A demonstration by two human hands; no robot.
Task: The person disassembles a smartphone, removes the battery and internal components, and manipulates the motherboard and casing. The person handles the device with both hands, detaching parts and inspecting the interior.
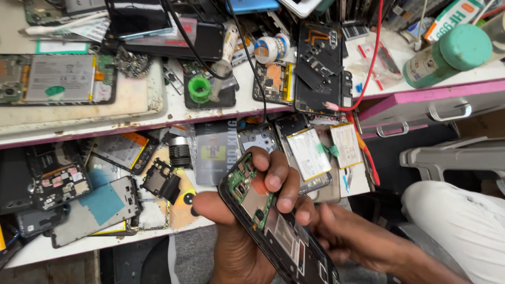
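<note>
Lying tilted across the lower middle of the view, an opened smartphone (273,221) with its back cover off shows a green circuit board at its upper end. The left hand (252,210) grips it, fingers curled over the upper edge and thumb on the near side. The right hand (347,236) touches the phone's lower right edge, fingers bent against it; whether it grips I cannot tell. Just behind lies a lower shelf (158,226) strewn with phone frames and two white batteries (326,150). Above, the bench (173,113) carries more dismantled phones, a green tape roll (199,89), a red wire (371,63) and a green bottle (452,55).
</note>
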